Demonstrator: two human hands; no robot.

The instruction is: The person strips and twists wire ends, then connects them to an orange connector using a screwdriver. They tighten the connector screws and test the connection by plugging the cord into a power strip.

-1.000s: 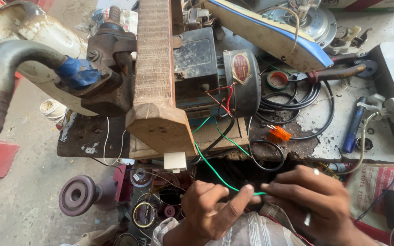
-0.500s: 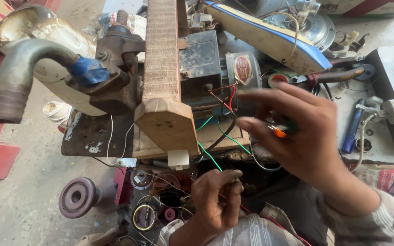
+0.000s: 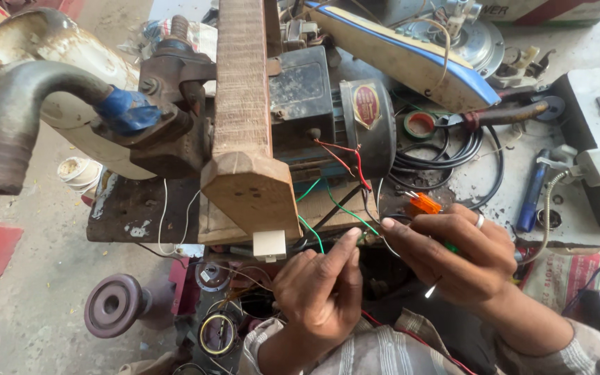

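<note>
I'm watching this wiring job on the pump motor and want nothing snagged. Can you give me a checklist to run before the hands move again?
1. Left hand on the green wire: forefinger raised against it; ok.
2. Right hand holding the orange-handled screwdriver: ok; metal tip pokes out below the palm.
3. Red wires joined at the motor: cannot tell.
4. Bare wire ends apart from each other: cannot tell.
5. Black cable coil apart from both hands: ok.
6. Power off: cannot tell.
</note>
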